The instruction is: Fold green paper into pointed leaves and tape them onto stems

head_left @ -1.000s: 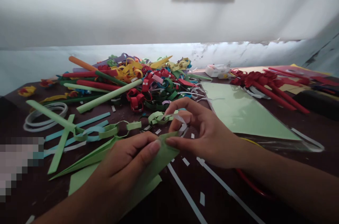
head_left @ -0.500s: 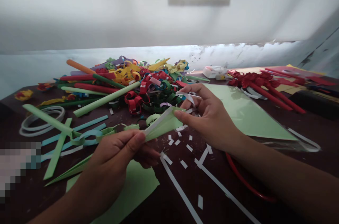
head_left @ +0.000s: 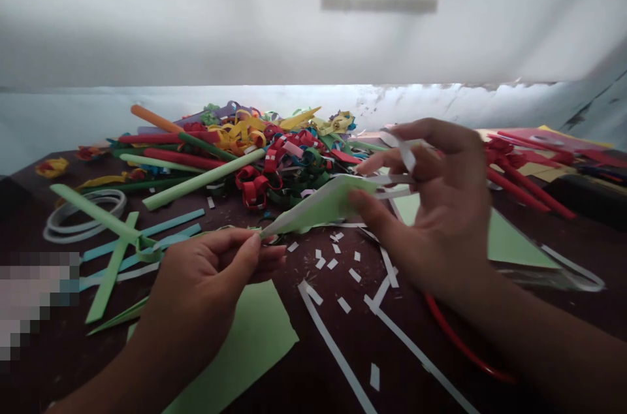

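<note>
My left hand [head_left: 210,270] pinches the narrow end of a light green folded paper piece [head_left: 321,208], held just above the dark table [head_left: 441,368]. My right hand [head_left: 435,205] grips the wider end of that piece between thumb and fingers, and a thin white strip [head_left: 404,153] curls over its fingers. A light green paper sheet [head_left: 245,342] lies flat under my left wrist. White paper scraps [head_left: 343,264] are scattered below the held piece.
A heap of coloured paper loops and rolled paper tubes [head_left: 255,153] fills the back of the table. A larger green sheet [head_left: 514,244] lies behind my right hand. Red paper sticks [head_left: 519,179] lie at the right, tape rings [head_left: 83,215] at the left, long white strips [head_left: 343,355] in front.
Both hands lifted the green piece off the table. My right hand has moved right and up with its end, drawing the piece out longer. My left hand stayed near the middle.
</note>
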